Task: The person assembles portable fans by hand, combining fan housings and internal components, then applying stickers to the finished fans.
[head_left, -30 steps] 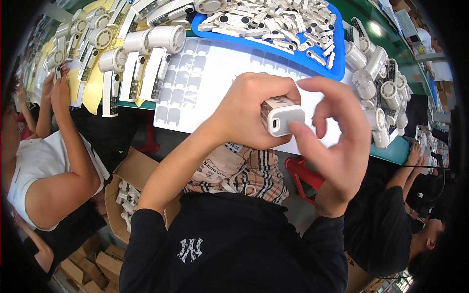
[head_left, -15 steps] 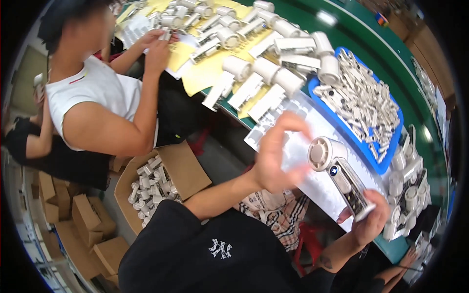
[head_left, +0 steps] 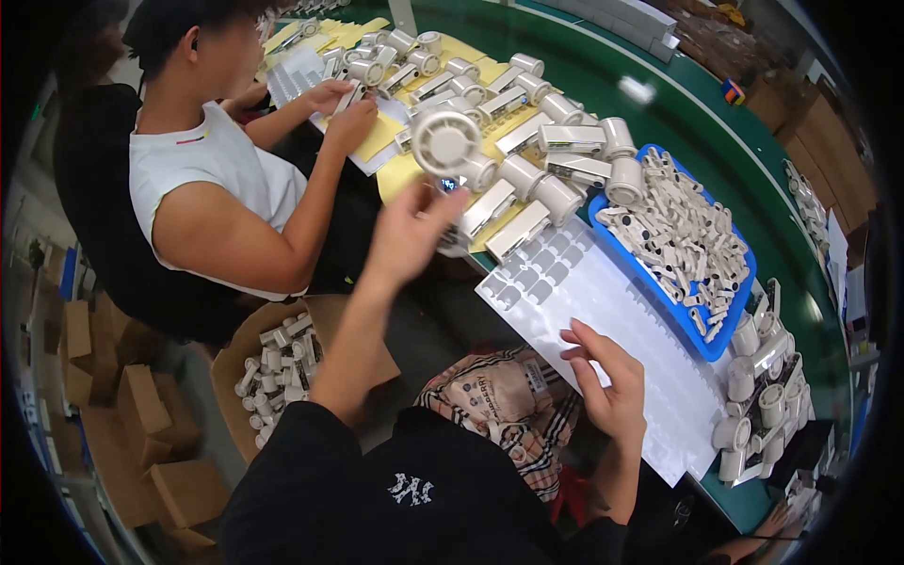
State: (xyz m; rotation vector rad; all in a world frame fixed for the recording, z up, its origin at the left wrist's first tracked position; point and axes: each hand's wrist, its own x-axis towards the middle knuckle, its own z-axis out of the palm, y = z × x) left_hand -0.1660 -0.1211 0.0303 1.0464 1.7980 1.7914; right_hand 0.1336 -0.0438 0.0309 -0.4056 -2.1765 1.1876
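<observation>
A white handheld fan (head_left: 446, 143) with a round ribbed head is gripped in my left hand (head_left: 410, 231), raised at the table's near left edge. Motion blurs its lower part. My right hand (head_left: 610, 386) hovers over the lower part of a pale sticker sheet (head_left: 603, 325), its fingers apart and nothing in them. Grey stickers (head_left: 541, 268) cover the sheet's far left end. Beyond the sheet, several similar fans (head_left: 556, 196) with open-sided handles lie in rows on yellow paper (head_left: 395, 179).
A blue tray (head_left: 723, 350) heaped with small white parts borders the sheet. More fans (head_left: 772, 405) are piled at the right. A co-worker (head_left: 221, 202) handles a white piece at the left. Below stands a cardboard box (head_left: 367, 353) of white parts; a checked bag (head_left: 499, 395) lies near me.
My left hand has taken the fan from my right hand and swung it left toward the rows. The right hand has let go and moved left over the sheet. The view has shifted slightly.
</observation>
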